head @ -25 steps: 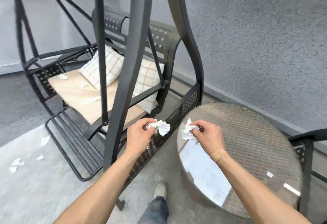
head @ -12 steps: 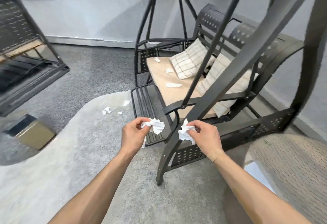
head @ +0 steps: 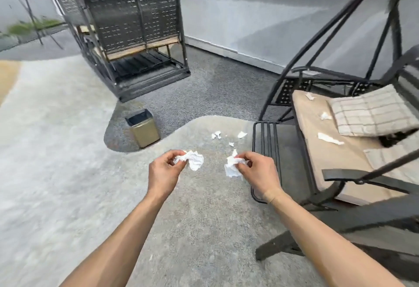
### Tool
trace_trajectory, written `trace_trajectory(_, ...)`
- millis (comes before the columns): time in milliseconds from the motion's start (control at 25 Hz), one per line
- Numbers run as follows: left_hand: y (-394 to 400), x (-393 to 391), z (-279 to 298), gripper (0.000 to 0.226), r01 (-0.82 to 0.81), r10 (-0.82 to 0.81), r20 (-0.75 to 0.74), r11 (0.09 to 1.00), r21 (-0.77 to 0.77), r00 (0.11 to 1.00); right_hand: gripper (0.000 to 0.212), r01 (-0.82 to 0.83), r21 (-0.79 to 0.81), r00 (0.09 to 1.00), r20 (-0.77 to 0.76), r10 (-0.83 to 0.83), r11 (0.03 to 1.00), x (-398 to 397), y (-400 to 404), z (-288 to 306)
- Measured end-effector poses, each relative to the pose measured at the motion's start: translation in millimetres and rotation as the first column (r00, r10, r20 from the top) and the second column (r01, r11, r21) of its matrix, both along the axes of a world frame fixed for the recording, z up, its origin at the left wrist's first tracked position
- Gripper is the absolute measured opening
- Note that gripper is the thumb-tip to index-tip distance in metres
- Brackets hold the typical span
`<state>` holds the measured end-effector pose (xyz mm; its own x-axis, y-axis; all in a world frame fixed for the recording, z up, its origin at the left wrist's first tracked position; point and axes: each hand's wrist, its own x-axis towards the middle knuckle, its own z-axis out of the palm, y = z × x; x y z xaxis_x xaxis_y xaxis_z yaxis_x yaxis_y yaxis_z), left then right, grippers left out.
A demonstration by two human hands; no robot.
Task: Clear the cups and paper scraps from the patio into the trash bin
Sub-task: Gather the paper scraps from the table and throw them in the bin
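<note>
My left hand (head: 163,171) pinches a crumpled white paper scrap (head: 193,159) and my right hand (head: 258,171) grips another crumpled scrap (head: 231,169); both are held out over the light rug. A small gold trash bin (head: 145,133) with a black liner stands open on the dark floor, ahead and to the left of my hands. Several loose scraps (head: 217,135) lie on the rug beyond my hands. More scraps (head: 328,139) rest on the beige swing seat cushion at the right. No cups are in view.
A black metal swing seat (head: 317,198) with checked pillows (head: 371,112) fills the right side, its footrest (head: 265,141) close to my right hand. A second black swing bench (head: 136,37) stands at the back left. The light rug (head: 56,150) spreads across the floor.
My view has swung to the left: the round wicker table has left the frame, and the trash bin and the second bench have come into view. Both hands still hold their scraps.
</note>
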<state>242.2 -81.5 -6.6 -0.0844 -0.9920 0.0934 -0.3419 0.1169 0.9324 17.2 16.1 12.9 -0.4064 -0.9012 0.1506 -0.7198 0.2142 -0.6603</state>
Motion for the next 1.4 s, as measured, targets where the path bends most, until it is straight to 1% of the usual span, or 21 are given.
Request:
trace_trajectory(120,-33.3,75.3,0.1,0.027,-0.095,0.095,-0.039,0.995,0.012,0.995,0.019,-0.099,-0.029,0.995,0.002,0.099,0.995,64.1,-59.1,0.0)
trace_trajectory(280,-69.0,155.4,-7.3,0.025,-0.24,0.242,-0.053,0.97,0.038,0.969,0.019,-0.22,-0.018,0.975,-0.012,0.22,0.975,131.6,-126.3,-5.5)
trace_trajectory(520,-112.5,219.2,-27.1,0.023,-0.391,0.398,-0.064,0.915,0.098,0.915,0.016,-0.346,-0.019,0.936,-0.07,0.344,0.938,191.9,-220.4,-10.7)
trace_trajectory(760,-190.4,241.9,-33.8,0.024,-0.473,0.477,-0.056,0.878,0.074,0.877,0.015,-0.44,-0.014,0.895,-0.085,0.438,0.898,211.4,-321.6,-24.0)
trace_trajectory(880,-252.5,242.8,-29.4,0.025,-0.496,0.498,-0.068,0.867,0.056,0.864,0.014,-0.468,-0.035,0.88,-0.103,0.463,0.883,208.1,-387.3,-24.7)
trace_trajectory(1040,-338.3,230.9,-25.7,0.024,-0.507,0.509,-0.07,0.861,0.052,0.858,0.015,-0.496,-0.016,0.863,-0.121,0.491,0.868,197.5,-479.2,-21.0)
trace_trajectory(1240,-428.3,222.0,-20.6,0.021,-0.532,0.536,-0.084,0.844,0.067,0.84,0.017,-0.54,0.013,0.837,-0.092,0.539,0.842,196.6,-576.3,-19.9)
trace_trajectory(1400,-493.6,229.7,-22.7,0.021,-0.513,0.516,-0.034,0.856,0.07,0.856,0.017,-0.529,0.02,0.846,-0.063,0.529,0.849,205.5,-634.8,-26.5)
